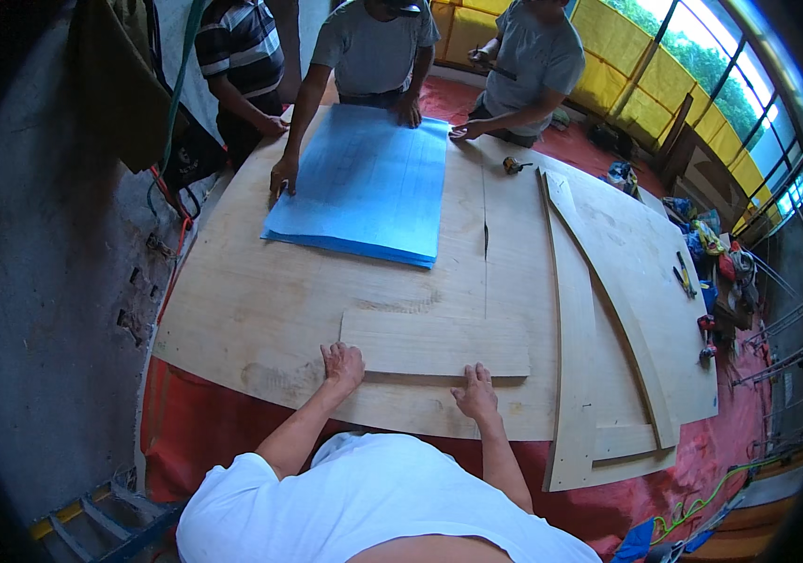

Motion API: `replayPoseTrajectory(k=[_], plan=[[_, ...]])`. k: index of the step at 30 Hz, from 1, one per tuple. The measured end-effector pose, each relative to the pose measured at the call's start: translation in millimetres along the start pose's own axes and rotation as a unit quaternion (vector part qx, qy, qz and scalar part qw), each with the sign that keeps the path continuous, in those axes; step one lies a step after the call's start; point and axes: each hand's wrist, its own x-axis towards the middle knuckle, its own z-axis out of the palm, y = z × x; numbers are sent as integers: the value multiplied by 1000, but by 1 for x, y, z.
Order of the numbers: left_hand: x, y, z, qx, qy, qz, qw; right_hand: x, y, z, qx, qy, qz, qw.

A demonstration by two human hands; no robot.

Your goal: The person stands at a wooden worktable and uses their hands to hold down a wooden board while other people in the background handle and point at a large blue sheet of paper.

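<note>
A rectangular wooden board [436, 346] lies flat on the large plywood table top [232, 281] before me. My left hand [343, 366] grips its near left corner, the thumb side against the edge. At the board's near edge, towards the right, my right hand [476, 394] rests with its fingertips on the wood. Beyond the board is a stack of blue sheets [373, 183] with faint lines on top; a co-worker's two hands touch it. To the right lies a frame of joined wooden strips [574, 338], one piece of it curved.
Three co-workers stand at the far side. A yellow-and-black tool [512, 165] lies near the frame's top; pliers [684, 274] and a red power drill [706, 336] lie by the right edge. A ladder [102, 521] is at lower left. Bags and rods crowd the right.
</note>
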Motion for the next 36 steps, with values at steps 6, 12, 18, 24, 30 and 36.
replayPoseTrajectory(k=[6,12,18,24,30,36], plan=[[2,-2,4,4,3,6,1000,0,-1,0,0,-1,1,1000],[2,-1,3,6,3,6,1000,-1,-2,-2,-4,-4,4,1000],[2,-4,10,-11,14,4,1000,1,-2,0,-5,0,-4,1000],[5,-2,11,-23,5,-6,1000,1,-1,0,-7,-2,-5,1000],[2,-1,10,-22,12,-10,1000,0,-2,-1,-18,-2,-7,1000],[4,1,9,-19,-14,-22,999,-1,-2,-2,-6,-2,-8,1000]])
